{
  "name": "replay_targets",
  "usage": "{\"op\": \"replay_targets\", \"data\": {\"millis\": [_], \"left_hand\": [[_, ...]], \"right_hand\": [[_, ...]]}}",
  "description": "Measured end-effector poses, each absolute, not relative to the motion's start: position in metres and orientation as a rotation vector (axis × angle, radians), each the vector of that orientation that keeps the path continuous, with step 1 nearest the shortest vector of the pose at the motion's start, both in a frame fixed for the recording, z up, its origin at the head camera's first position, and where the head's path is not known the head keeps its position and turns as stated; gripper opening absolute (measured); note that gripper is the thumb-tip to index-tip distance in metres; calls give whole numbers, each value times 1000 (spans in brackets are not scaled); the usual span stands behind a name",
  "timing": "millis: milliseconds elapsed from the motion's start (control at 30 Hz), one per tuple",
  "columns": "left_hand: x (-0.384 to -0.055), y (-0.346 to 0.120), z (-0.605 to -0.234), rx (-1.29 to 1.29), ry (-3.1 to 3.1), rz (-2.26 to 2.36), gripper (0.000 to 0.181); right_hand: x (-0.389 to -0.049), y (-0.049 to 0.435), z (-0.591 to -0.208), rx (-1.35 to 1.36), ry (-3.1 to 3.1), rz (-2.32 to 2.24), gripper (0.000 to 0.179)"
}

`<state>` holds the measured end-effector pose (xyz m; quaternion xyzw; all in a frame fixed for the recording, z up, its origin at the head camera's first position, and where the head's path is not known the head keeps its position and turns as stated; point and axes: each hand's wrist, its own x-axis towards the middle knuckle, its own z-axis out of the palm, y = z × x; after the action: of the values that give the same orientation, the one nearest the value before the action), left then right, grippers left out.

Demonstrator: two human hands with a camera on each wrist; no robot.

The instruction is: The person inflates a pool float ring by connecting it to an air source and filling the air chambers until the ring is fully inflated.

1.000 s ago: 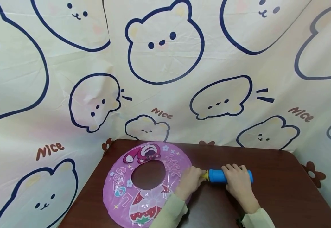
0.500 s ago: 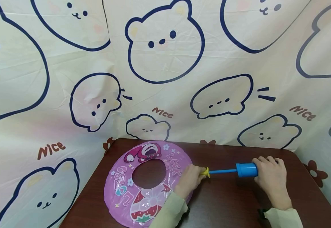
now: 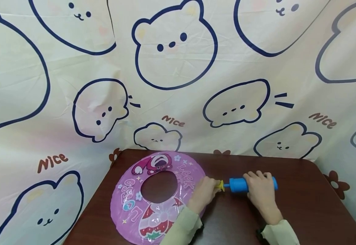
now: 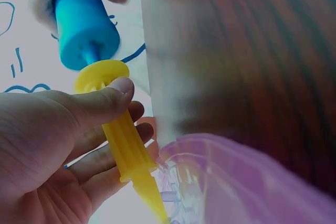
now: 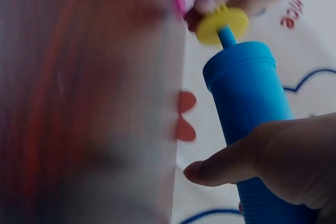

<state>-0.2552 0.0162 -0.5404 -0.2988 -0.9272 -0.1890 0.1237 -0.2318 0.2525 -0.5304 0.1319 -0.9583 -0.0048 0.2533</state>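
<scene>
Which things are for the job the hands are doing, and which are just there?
For the job:
- blue pump, gripped by the right hand
- the pump's yellow end, held by the left hand
- purple blow-up ring, beside the left hand

Just there:
- brown table, underneath
- bear-print cloth, behind
</scene>
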Motion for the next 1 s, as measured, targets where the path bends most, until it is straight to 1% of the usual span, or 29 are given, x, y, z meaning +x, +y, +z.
{"op": "replay_targets", "data": {"millis": [133,200,267,367,533,633,700,800,933,1000], "left_hand": [[-254,15,-539,-884,-2706,-580,6],[-255,15,-539,-892,-2717,-599,3],[-255,14,-539,-902,-2723,-608,5],[-255,14,-540,-905,-2732,-646,6],[-256,12,-539,-891,-2745,-727,5],[-256,12,-540,-903,-2747,-742,5],[-255,13,-540,-901,-2757,-720,7],[-255,14,-541,-890,-2763,-674,9],[-255,15,-541,-891,-2749,-630,9],[-255,16,-540,-899,-2740,-631,8]], "right_hand": [[-230,238,-537,377,-2607,-27,50],[-229,238,-538,387,-2617,-20,53],[-230,242,-535,390,-2633,-12,54],[-232,259,-527,360,-2658,1,56],[-228,302,-508,252,-2628,41,59],[-224,322,-502,207,-2590,60,57],[-223,326,-501,202,-2602,61,55],[-224,318,-504,217,-2645,44,55],[-227,293,-511,237,-2654,14,55],[-229,279,-515,256,-2620,8,52]]}}
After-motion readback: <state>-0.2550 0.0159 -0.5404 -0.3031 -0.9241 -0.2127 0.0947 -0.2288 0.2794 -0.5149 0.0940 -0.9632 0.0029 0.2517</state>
